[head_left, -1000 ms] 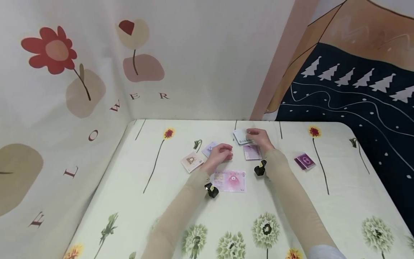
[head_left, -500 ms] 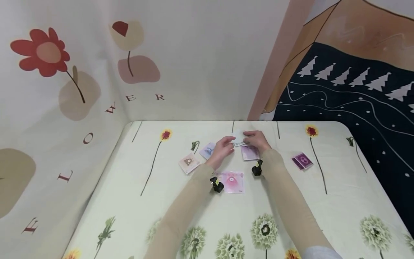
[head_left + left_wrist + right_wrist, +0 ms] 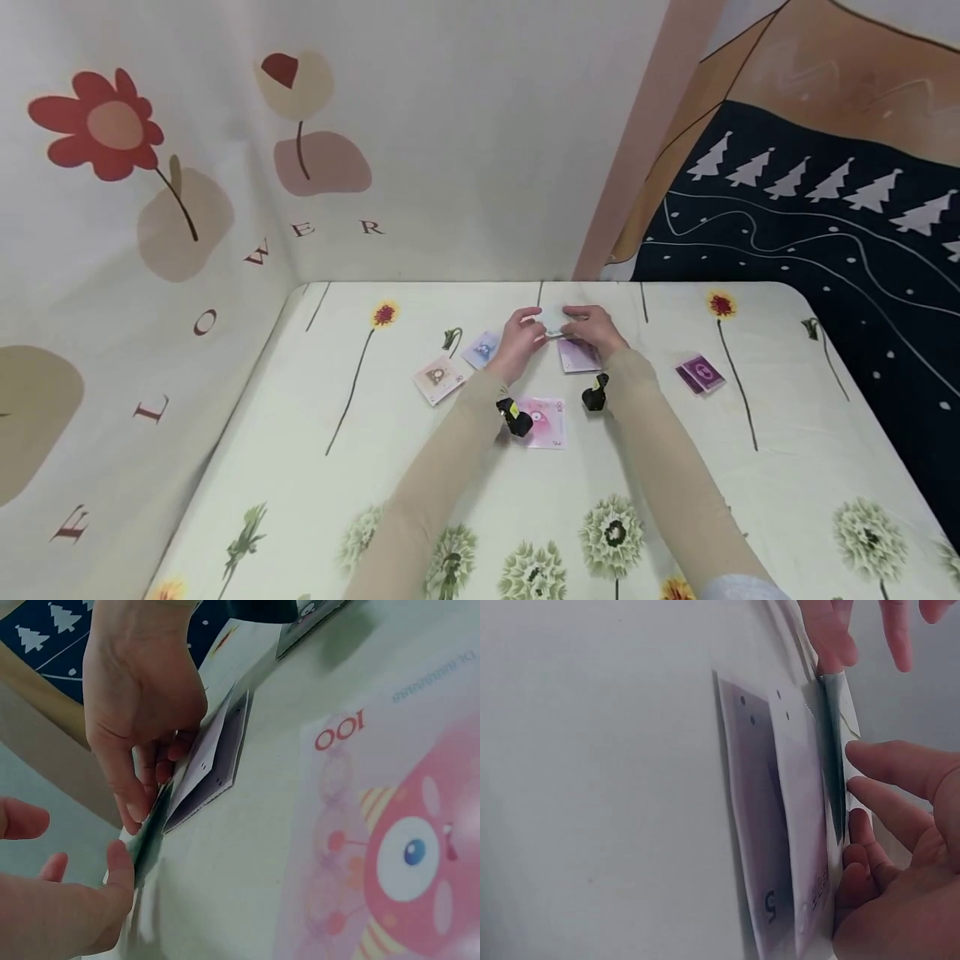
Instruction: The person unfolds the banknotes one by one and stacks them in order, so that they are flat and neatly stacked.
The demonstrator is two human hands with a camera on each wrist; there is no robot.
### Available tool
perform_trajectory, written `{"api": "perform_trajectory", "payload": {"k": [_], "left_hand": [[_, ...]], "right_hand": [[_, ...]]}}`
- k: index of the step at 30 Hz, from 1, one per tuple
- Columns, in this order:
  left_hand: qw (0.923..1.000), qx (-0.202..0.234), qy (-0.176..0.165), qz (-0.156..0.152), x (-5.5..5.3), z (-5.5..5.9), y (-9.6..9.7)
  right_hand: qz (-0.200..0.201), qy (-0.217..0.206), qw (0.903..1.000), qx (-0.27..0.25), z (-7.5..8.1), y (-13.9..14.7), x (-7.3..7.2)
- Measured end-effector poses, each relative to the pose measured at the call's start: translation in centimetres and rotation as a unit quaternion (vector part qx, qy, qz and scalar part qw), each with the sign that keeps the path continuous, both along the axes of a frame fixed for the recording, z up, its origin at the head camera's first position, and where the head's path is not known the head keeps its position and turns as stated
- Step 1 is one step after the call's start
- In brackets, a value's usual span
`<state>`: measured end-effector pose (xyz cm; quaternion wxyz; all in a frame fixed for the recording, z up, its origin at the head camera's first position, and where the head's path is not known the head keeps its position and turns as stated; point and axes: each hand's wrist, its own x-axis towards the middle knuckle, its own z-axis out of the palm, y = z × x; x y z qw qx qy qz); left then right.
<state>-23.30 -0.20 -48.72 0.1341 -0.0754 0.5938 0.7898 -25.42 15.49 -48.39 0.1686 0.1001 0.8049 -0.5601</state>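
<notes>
In the head view my right hand (image 3: 596,327) pinches the right side of a folded pale blue-green banknote (image 3: 553,322) near the table's back edge. My left hand (image 3: 519,343) is at its left side. The left wrist view shows the left thumb touching the note's dark green face (image 3: 153,838), other fingers spread and relaxed. In the right wrist view the right fingers (image 3: 889,761) reach along the note's far side. A folded purple banknote (image 3: 579,356) lies in front of the right hand, its flap slightly raised. A flat pink 100 banknote (image 3: 545,422) lies under the left wrist.
A folded brown banknote (image 3: 438,379) and a folded blue banknote (image 3: 481,348) lie left of the left hand. Two dark purple cards or folded notes (image 3: 701,373) overlap at right. The tablecloth (image 3: 660,467) is flower-printed, with a white curtain (image 3: 465,167) behind.
The left hand has moved right, from above the blue banknote to the pale blue-green note's left side. The right hand has stayed at that note, which is now between both hands.
</notes>
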Motion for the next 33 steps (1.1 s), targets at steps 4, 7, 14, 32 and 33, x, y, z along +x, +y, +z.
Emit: {"api": "perform_trajectory", "payload": {"k": [4, 7, 14, 32, 33], "left_hand": [[0.9998, -0.002, 0.002, 0.019, -0.2, -0.1, -0.1], [0.9997, -0.002, 0.008, 0.021, -0.2, -0.1, -0.2], [0.9992, 0.014, 0.031, 0.020, -0.2, -0.4, 0.0], [0.9912, -0.042, 0.098, 0.079, 0.4, 0.7, -0.1], [0.9911, -0.045, 0.099, 0.077, 0.5, 0.8, -0.1]], "right_hand": [[0.011, 0.006, 0.9997, 0.019, -0.1, 0.1, 0.0], [0.014, 0.010, 0.9997, 0.018, -0.2, 0.2, 0.2], [0.024, 0.013, 0.9996, 0.008, -0.8, 0.0, 0.7], [0.010, 0.120, 0.9905, -0.066, -0.3, -0.9, 3.5], [0.011, 0.126, 0.9897, -0.067, -0.2, -1.0, 3.7]]}}
